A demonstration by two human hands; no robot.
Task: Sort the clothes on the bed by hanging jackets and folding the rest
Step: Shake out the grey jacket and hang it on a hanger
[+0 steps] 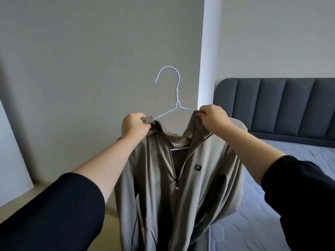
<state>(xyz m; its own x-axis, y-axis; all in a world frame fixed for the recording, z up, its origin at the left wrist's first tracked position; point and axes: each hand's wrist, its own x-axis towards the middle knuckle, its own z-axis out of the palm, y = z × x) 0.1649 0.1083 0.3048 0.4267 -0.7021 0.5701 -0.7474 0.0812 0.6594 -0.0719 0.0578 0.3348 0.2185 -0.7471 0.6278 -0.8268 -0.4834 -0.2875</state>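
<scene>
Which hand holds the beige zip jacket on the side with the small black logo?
The right hand: the black square logo lies on the beige zip jacket panel below it; the panel below the left hand is plain.

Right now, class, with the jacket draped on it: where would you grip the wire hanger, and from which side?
On the hanger, probably the bare neck under the hook, from above: it stands upright, clear of the jacket, while the left hand and right hand grip the collar ends.

The jacket point(181, 178) hangs on the hanger point(176, 98) before the wall point(90, 69); bed point(272, 196) (headboard point(275, 104) behind) apparently right.
</scene>
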